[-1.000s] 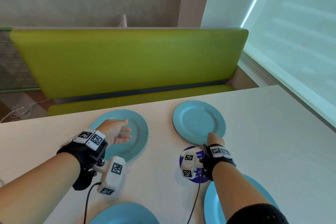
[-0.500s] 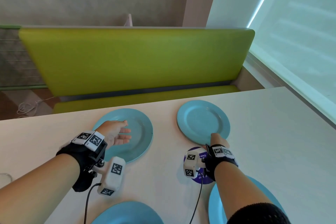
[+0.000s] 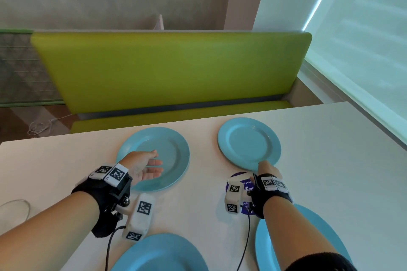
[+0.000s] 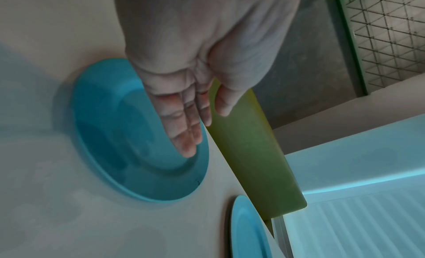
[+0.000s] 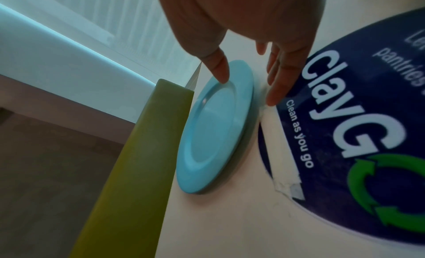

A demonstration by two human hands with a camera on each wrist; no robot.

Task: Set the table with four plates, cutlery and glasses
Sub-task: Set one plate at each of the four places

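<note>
Four light blue plates lie on the white table (image 3: 330, 160). My left hand (image 3: 157, 160) hovers over the far left plate (image 3: 174, 149), fingers straight and palm turned right, holding nothing; the left wrist view shows the hand (image 4: 197, 127) above this plate (image 4: 119, 134). My right hand (image 3: 265, 166) is at the near rim of the far right plate (image 3: 248, 143). In the right wrist view its thumb (image 5: 218, 67) rests on the rim of that plate (image 5: 214, 125), which lies flat, and its straight fingers (image 5: 280, 80) lie on the table beside it. Two more plates (image 3: 160, 253) (image 3: 308, 237) sit near me.
A round dark sticker (image 3: 240, 179) is stuck to the table under my right wrist, also seen as the sticker (image 5: 345, 116) in the right wrist view. A green bench (image 3: 171, 72) runs along the table's far edge. A window blind (image 3: 363, 50) lines the right side.
Only the head view has drifted a little. Both hands and all the plates stay where they were.
</note>
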